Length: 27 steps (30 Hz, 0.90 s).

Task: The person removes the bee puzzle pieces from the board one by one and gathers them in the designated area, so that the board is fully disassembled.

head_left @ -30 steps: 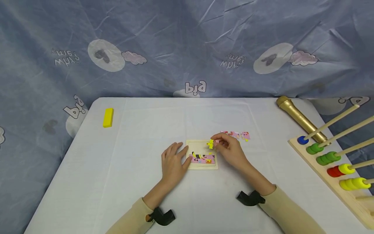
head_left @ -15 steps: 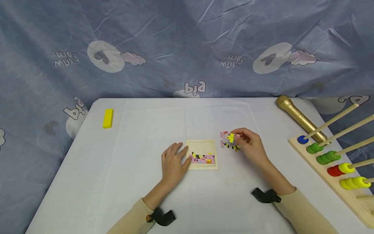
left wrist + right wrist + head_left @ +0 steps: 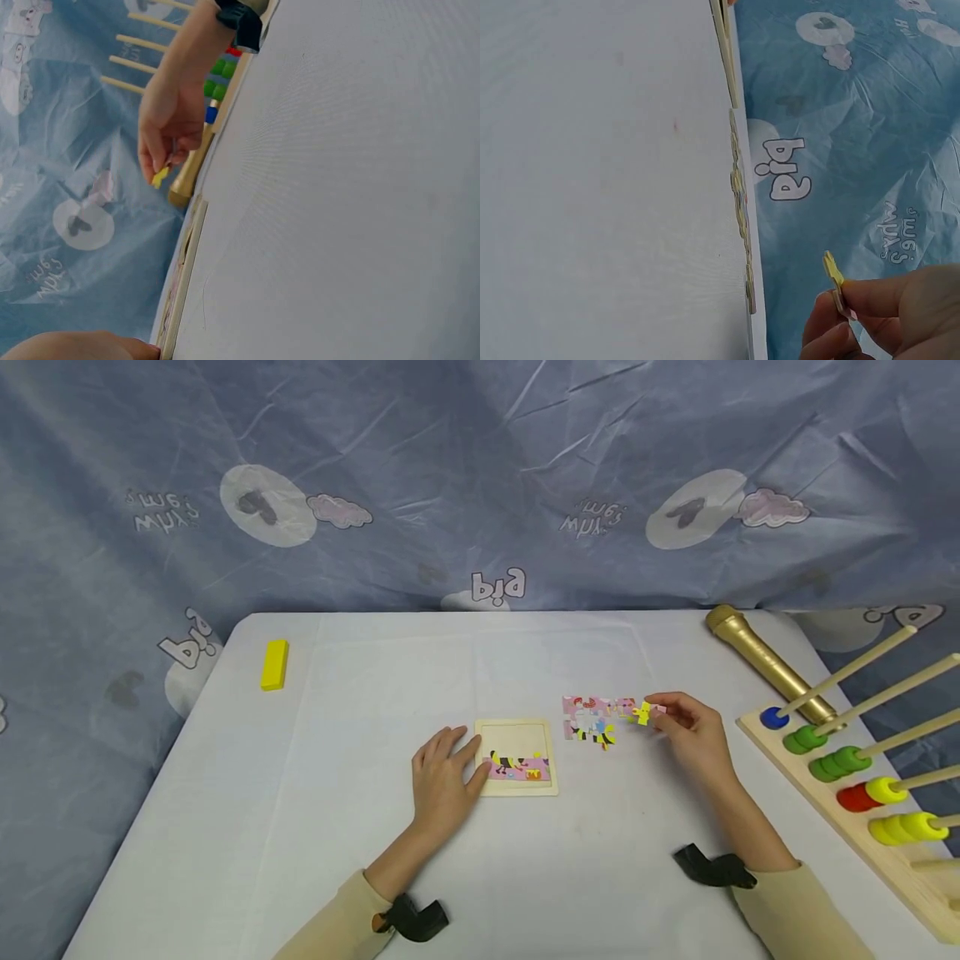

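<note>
My right hand (image 3: pixel 693 735) pinches a yellow and pink puzzle piece (image 3: pixel 642 713) between thumb and fingers, to the right of the loose pieces. In the right wrist view the held puzzle piece (image 3: pixel 832 266) appears edge-on, raised off the table. My left hand (image 3: pixel 446 781) lies with fingers spread, its thumb on the left edge of a square wooden puzzle tray (image 3: pixel 517 790). Along the tray's lower part sits a row of fitted pieces (image 3: pixel 517 767) with a bee and pink background; the upper part is bare wood. Several loose puzzle pieces (image 3: pixel 588 718) lie right of the tray.
A gold microphone (image 3: pixel 768 660) lies at the back right, beside a wooden bead abacus (image 3: pixel 847 814) with upright pegs. At the back left is a yellow block (image 3: pixel 274 665). A blue-grey printed curtain (image 3: pixel 420 485) hangs behind the white table (image 3: pixel 315 827).
My right hand has carried the puzzle piece from over the tray rightward, past the loose pieces, uncovering them. My left hand stays at the tray's left edge.
</note>
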Each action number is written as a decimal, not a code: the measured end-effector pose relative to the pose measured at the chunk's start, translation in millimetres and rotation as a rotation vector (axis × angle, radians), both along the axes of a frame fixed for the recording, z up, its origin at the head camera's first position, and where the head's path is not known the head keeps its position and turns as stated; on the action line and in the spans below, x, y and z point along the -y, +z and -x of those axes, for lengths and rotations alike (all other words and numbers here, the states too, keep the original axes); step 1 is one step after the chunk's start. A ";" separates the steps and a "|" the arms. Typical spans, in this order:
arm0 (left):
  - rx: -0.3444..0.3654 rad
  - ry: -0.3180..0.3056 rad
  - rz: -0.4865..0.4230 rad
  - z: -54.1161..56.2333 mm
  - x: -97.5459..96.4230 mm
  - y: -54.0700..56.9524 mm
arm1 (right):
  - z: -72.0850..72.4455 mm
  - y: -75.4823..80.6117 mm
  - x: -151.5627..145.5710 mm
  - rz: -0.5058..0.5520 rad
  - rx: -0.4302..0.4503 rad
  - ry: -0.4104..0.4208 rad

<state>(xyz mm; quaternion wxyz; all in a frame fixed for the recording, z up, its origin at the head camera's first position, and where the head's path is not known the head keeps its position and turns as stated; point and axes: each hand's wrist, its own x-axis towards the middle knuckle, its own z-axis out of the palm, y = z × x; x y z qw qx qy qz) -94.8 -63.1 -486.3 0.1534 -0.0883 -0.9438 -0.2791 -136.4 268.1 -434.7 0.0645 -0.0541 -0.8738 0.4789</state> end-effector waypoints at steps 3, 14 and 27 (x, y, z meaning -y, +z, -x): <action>0.000 0.003 -0.004 -1.2 0.5 0.4 | 0.8 -6.1 -1.3 0.000 0.019 -0.002; -0.006 -0.001 -0.009 -0.4 0.5 -1.2 | 2.7 -17.2 2.4 -0.079 0.052 0.049; -0.014 -0.005 -0.005 0.8 0.2 -2.4 | 2.3 -23.1 4.4 -0.207 0.031 0.034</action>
